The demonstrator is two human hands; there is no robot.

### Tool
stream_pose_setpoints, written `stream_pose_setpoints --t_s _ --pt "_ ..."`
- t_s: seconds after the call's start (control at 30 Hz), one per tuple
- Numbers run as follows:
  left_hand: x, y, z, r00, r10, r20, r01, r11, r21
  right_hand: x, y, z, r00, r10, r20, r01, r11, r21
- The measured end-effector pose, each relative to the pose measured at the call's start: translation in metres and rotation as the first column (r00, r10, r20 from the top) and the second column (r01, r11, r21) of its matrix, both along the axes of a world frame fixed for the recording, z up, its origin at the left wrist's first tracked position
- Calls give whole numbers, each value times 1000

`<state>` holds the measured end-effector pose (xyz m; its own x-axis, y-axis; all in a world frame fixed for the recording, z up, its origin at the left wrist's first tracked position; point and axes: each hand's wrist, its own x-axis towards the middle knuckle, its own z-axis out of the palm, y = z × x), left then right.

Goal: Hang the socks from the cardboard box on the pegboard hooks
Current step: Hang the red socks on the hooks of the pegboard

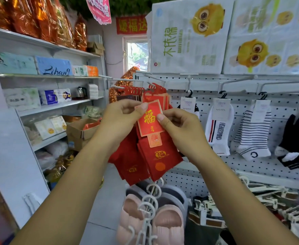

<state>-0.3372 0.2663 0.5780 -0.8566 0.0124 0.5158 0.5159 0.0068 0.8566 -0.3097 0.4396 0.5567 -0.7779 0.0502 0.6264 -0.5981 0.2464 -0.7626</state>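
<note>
A pair of red socks [158,156] with a red card header printed with a gold character [150,119] hangs in front of me. My left hand [122,117] pinches the header's upper left edge. My right hand [178,127] pinches its right edge. Behind it, several more red sock packs [131,167] hang by red hangers from a pegboard hook [127,87]. The white pegboard [251,167] stretches to the right. The open cardboard box [78,133], with something red inside, sits on a shelf at the left.
White, striped and black socks [253,131] hang on hooks to the right. Pink slippers [152,221] and white plastic hangers [150,197] sit below my hands. Shelves of tissue packs [39,66] line the left wall. Large tissue bags [189,36] rest above the pegboard.
</note>
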Motion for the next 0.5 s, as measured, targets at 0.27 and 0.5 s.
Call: stream_pose_setpoints --t_s 0.27,0.5 --pt "-10 -5 4 997 59 54 -70 969 237 -8 -2 23 982 -134 -135 142 989 50" --pt "-20 10 18 998 19 -55 -9 983 181 -26 1 36 984 -136 -115 149 982 118"
